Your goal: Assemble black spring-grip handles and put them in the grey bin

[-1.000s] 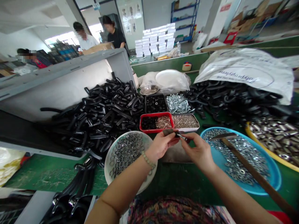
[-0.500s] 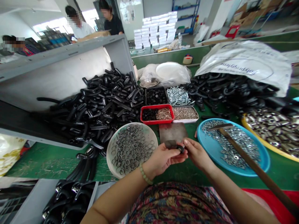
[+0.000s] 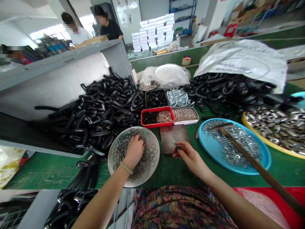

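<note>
Pinching a small bolt (image 3: 175, 147) in the right hand (image 3: 190, 157) by the plate (image 3: 171, 135), resting the left hand (image 3: 134, 151), grasp hidden, on rings (image 3: 149, 159) in the bowl (image 3: 140, 185): light, stiff, slippery, likely best nipped edgewise by fingertips.

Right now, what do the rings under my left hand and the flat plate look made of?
The rings look like steel: silvery, glinting. The flat plate is probably bare steel or iron: dull grey-brown, scuffed. The small part in the right hand: too small to tell.
</note>
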Demonstrator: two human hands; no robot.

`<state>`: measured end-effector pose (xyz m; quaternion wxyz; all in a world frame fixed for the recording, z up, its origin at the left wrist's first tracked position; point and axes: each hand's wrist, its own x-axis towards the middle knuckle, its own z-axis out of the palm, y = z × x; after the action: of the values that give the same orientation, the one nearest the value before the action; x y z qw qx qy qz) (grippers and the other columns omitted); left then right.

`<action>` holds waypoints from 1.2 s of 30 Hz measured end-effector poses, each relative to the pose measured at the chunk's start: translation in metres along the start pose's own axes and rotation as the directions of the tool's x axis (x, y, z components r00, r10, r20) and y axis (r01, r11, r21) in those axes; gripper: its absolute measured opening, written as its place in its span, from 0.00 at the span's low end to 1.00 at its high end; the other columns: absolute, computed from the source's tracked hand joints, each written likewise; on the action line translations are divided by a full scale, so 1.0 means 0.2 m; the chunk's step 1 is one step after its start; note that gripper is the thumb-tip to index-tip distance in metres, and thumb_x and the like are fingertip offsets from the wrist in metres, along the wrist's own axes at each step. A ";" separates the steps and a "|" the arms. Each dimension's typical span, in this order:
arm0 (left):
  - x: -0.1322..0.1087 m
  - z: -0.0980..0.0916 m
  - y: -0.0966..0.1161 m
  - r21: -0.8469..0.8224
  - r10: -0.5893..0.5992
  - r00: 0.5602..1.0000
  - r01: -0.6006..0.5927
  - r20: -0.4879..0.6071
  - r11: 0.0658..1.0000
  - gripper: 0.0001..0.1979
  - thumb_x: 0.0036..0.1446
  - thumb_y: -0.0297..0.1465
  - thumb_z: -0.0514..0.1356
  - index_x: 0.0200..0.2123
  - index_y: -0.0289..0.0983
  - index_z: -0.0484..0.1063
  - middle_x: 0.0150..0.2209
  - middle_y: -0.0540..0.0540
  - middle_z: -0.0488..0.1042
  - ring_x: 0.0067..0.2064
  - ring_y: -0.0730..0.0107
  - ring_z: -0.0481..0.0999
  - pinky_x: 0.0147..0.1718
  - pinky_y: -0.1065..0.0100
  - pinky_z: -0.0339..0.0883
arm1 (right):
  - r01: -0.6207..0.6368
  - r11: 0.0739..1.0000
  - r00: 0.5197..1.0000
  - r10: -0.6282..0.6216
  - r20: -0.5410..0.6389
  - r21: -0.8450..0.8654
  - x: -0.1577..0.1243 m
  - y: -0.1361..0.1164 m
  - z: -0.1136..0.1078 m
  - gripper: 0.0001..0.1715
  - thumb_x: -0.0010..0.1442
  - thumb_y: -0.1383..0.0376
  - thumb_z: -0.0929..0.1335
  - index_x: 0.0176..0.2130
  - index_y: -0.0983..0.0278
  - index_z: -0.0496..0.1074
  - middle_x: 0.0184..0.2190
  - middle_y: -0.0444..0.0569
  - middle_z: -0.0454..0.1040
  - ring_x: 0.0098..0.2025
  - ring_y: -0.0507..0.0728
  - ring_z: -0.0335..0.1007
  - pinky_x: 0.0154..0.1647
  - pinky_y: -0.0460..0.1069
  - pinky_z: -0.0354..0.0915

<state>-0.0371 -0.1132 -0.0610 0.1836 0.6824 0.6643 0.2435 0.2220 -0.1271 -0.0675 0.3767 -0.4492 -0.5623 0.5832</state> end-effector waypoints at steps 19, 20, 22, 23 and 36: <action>0.30 0.38 0.78 -0.663 0.421 0.757 0.023 0.500 0.748 0.20 0.55 0.33 0.61 0.50 0.37 0.62 0.38 0.44 0.76 0.39 0.65 0.76 0.40 0.66 0.67 | 0.386 0.741 0.870 -0.490 -0.050 -0.549 -0.21 -0.02 -0.45 0.17 0.64 0.70 0.58 0.51 0.60 0.64 0.43 0.52 0.74 0.46 0.55 0.72 0.47 0.52 0.69; 0.36 0.46 0.84 -0.590 0.474 0.766 -0.156 0.434 0.792 0.15 0.59 0.33 0.57 0.48 0.36 0.64 0.39 0.42 0.76 0.41 0.64 0.75 0.41 0.65 0.67 | 0.335 0.787 0.860 -0.480 -0.174 -0.518 -0.24 0.00 -0.50 0.15 0.65 0.69 0.58 0.49 0.59 0.64 0.41 0.51 0.75 0.44 0.55 0.73 0.46 0.52 0.70; 0.45 0.61 0.97 -0.253 0.569 0.730 -0.510 0.378 0.822 0.10 0.62 0.30 0.50 0.42 0.34 0.68 0.40 0.39 0.75 0.43 0.62 0.74 0.43 0.63 0.65 | 0.265 0.873 0.817 -0.429 -0.385 -0.409 -0.28 0.02 -0.60 0.11 0.65 0.65 0.59 0.48 0.60 0.63 0.38 0.51 0.76 0.39 0.55 0.76 0.42 0.53 0.72; 0.49 0.69 1.02 -0.201 0.599 0.697 -0.571 0.394 0.796 0.09 0.62 0.28 0.50 0.38 0.34 0.70 0.38 0.39 0.75 0.44 0.60 0.73 0.44 0.61 0.65 | 0.254 0.900 0.794 -0.403 -0.455 -0.355 -0.29 0.03 -0.63 0.11 0.65 0.63 0.60 0.47 0.60 0.62 0.38 0.51 0.76 0.38 0.55 0.76 0.41 0.53 0.72; 0.45 0.77 1.07 -0.622 0.436 0.833 -0.148 0.341 0.769 0.07 0.58 0.28 0.55 0.37 0.34 0.72 0.35 0.42 0.76 0.36 0.68 0.76 0.39 0.68 0.68 | 0.222 0.975 0.881 -0.209 -0.424 -0.020 -0.31 0.03 -0.61 0.10 0.63 0.58 0.62 0.44 0.59 0.62 0.36 0.49 0.74 0.36 0.55 0.76 0.40 0.53 0.72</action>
<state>0.2254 -0.0227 -0.0556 0.4921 0.7306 0.3772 0.2860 0.3579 -0.1469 -0.0626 0.5588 -0.4941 -0.5049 0.4344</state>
